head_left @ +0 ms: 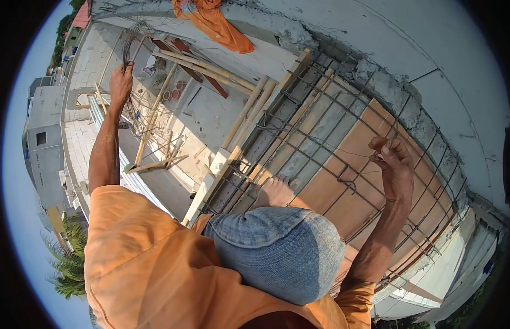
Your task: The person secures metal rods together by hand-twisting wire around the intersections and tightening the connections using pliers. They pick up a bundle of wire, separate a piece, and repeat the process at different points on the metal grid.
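Observation:
My left hand [121,83] is stretched far out to the left, its fist closed round a bundle of thin tie wire [127,52]. Loose strands fan out above and below the fist. On the other side, my right hand [396,167] is raised over the rebar grid [331,159], thumb and fingers pinched together. A thin piece of wire [342,149] runs leftward from these fingers across the bars; its far end is hard to make out. Below the bars lie brown formwork boards [334,178]. A bare foot [277,192] rests at the grid's near edge.
A wooden edge beam [255,129] borders the grid, with a drop to a lower floor [208,109] beyond it. Poles [205,68] lean down there. An orange cloth [222,24] hangs on the rough concrete edge [288,33]. Bent bar ends stick up from the grid.

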A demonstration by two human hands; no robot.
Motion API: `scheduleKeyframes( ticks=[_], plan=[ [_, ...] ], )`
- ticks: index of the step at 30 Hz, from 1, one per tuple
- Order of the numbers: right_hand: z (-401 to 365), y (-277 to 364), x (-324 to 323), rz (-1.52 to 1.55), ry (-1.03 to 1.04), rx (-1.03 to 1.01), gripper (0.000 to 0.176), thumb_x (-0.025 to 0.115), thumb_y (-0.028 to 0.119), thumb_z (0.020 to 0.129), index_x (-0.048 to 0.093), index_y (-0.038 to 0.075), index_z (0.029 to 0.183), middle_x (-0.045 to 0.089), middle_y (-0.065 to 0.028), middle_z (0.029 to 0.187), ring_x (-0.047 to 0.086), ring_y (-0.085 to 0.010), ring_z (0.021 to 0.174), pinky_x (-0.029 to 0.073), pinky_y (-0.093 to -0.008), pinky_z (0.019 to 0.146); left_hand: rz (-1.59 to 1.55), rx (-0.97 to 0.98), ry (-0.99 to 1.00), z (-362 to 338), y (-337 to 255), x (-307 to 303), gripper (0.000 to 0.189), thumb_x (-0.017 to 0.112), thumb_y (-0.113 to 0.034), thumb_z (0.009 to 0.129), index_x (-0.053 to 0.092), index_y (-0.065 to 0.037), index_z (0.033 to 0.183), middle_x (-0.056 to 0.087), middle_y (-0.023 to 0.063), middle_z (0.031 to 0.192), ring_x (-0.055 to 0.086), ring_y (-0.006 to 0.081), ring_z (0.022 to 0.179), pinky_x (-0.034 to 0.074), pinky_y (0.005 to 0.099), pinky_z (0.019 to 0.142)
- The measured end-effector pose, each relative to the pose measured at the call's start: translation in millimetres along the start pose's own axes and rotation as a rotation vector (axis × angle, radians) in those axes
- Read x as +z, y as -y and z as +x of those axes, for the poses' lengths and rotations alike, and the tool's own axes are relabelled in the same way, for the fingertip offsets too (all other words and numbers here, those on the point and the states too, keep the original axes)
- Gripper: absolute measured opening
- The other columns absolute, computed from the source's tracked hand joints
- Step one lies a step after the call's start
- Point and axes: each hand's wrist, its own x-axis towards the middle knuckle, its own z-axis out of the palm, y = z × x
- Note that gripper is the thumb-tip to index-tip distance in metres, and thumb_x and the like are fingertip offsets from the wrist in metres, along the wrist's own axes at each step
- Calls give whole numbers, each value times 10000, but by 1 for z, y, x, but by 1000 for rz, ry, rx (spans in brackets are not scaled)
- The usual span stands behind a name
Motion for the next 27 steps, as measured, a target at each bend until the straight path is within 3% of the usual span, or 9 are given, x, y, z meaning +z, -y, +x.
scheduleKeyframes(
  ticks=[2,12,14,15,17,20,22,23,27],
  plan=[
    [2,-7,-5,162,92,80,160,667,65,827,549,63,937,587,-69,816,600,-172,782,498,-292,667,140,29,-22,8,28,-2,402,477,-353,938,650,1,1015,651,266,866,596,471,853,446,506,746],
    [0,-25,5,483,283,-9,207,662,94,822,457,92,856,485,-48,778,575,-232,782,501,-351,735,452,-217,-97,13,118,-2,400,441,-333,915,666,-9,976,651,282,932,615,474,903,470,535,807],
    [0,-24,1,486,236,-45,172,611,181,898,475,92,840,519,-63,801,576,-237,803,498,-404,791,531,-237,-115,19,159,-1,397,456,-329,901,672,0,952,656,280,942,623,472,899,486,530,793],
    [-2,-20,4,478,225,-49,172,611,181,898,475,92,840,519,-63,801,576,-237,803,498,-404,791,504,-344,-172,11,144,-7,418,474,-335,885,664,33,943,659,279,948,630,471,901,491,532,794],
    [-1,-12,17,344,-35,-14,236,516,261,978,481,97,812,550,-78,827,574,-242,829,497,-436,825,499,-391,-256,14,173,-20,448,496,-340,858,672,67,919,662,282,945,645,449,907,496,524,796],
    [6,-21,3,374,-302,-168,295,452,292,1015,479,94,798,589,-99,870,578,-233,823,501,-448,850,464,-756,-357,25,192,-59,386,545,-303,812,706,27,932,681,232,1012,651,405,970,511,479,846],
    [13,-23,-34,470,-389,-237,303,452,290,1015,473,95,785,595,-101,881,574,-219,805,497,-427,829,434,-900,-486,15,175,-94,363,573,-298,804,714,5,947,687,207,1021,663,368,968,514,470,845],
    [14,-23,-55,574,-463,-298,311,452,289,1015,467,95,772,602,-102,892,570,-205,787,494,-407,809,455,-950,-520,20,205,-112,358,583,-291,792,715,4,946,690,196,1018,666,359,960,519,463,832],
    [5,-30,-90,366,-356,-276,293,437,301,1020,514,77,846,599,-109,923,541,-171,807,479,-365,767,450,-858,-580,10,259,-150,433,533,-312,803,702,72,912,693,236,953,673,394,911,525,454,820]
  ],
)
